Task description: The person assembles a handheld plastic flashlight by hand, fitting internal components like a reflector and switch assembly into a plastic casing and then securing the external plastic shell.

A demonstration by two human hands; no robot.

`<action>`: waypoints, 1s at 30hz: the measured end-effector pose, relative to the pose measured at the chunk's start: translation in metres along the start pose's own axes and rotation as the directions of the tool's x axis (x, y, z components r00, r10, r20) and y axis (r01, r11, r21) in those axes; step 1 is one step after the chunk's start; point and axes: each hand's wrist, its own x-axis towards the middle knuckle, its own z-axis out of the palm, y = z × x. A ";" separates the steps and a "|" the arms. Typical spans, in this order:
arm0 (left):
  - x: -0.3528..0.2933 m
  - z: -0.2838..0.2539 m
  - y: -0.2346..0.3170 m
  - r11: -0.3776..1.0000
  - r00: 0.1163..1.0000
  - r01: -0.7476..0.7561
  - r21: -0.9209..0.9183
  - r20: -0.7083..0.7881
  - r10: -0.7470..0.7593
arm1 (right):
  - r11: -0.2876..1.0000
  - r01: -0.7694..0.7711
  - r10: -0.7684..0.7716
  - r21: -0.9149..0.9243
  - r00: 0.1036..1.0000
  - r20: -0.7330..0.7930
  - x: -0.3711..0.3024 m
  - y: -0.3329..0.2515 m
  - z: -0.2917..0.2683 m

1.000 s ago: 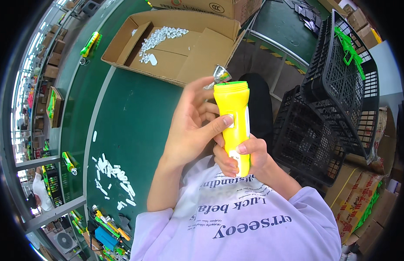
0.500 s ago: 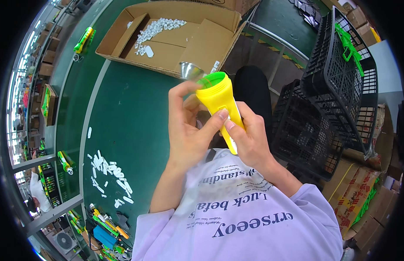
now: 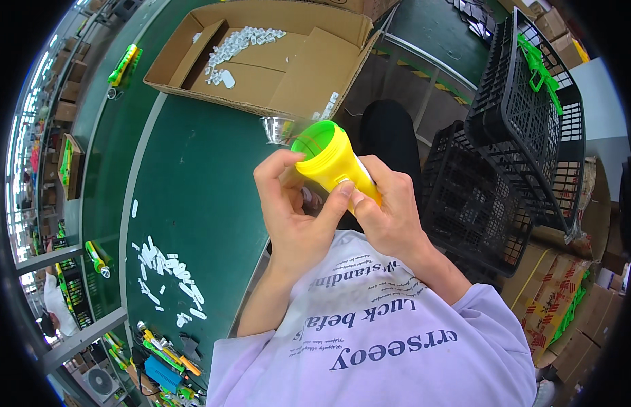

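Observation:
A yellow flashlight housing [image 3: 327,163] is held in front of my chest, its wide threaded mouth tilted up and toward me, showing a green inside. My left hand [image 3: 291,214] grips its left side, with the index finger at the rim and the thumb on the switch area. Around the lower barrel my right hand [image 3: 395,210] is closed, thumb beside the left thumb. A shiny silver reflector cup [image 3: 276,130] hangs beyond the mouth, joined to the inside by thin wires. The narrow end of the housing is hidden by my hands.
An open cardboard box [image 3: 261,81] with small white pieces lies ahead on the green table [image 3: 193,163]. White plastic strips [image 3: 169,271] are scattered at left, near tools [image 3: 169,353]. Black crates [image 3: 519,129] stand at right, one holding a green piece [image 3: 539,71].
The housing has tipped so its mouth faces more toward me and moved slightly down and left. The reflector has swung left and lower. Both hands keep their hold.

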 end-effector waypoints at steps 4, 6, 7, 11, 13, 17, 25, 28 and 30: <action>-0.002 -0.005 -0.002 0.998 0.999 -0.005 0.067 -0.038 0.008 | 0.998 -0.064 0.064 0.001 0.998 0.025 -0.001 -0.008 0.003; -0.002 -0.007 -0.001 0.994 0.998 -0.037 0.105 -0.045 0.042 | 0.996 -0.091 0.090 0.016 0.996 0.023 -0.001 -0.009 0.004; -0.002 -0.007 -0.002 0.994 0.998 -0.038 0.105 -0.046 0.043 | 0.996 -0.086 0.086 0.002 0.996 0.022 0.000 -0.009 0.003; -0.006 -0.001 0.001 1.000 0.999 0.004 -0.021 -0.041 -0.004 | 0.999 -0.021 0.023 -0.042 0.999 0.030 -0.001 -0.004 0.000; -0.008 0.001 0.001 0.998 0.998 0.029 -0.054 -0.050 -0.032 | 1.000 -0.004 0.005 -0.027 1.000 0.026 -0.002 -0.002 0.002; -0.010 -0.002 -0.001 0.999 0.997 0.004 -0.034 -0.078 -0.006 | 0.999 -0.013 0.014 -0.031 0.999 0.039 -0.004 -0.005 0.003; -0.015 -0.008 0.001 1.000 0.995 0.018 -0.013 -0.097 -0.019 | 0.998 -0.053 0.054 -0.019 0.996 0.073 -0.004 -0.006 0.006; -0.018 -0.007 -0.001 0.998 0.994 0.035 -0.043 -0.101 -0.039 | 0.998 -0.046 0.049 -0.036 0.995 0.081 -0.005 -0.005 0.005; -0.018 -0.007 -0.003 1.000 0.994 0.001 -0.027 -0.112 -0.004 | 0.998 -0.051 0.055 -0.045 0.994 0.095 -0.004 -0.005 0.005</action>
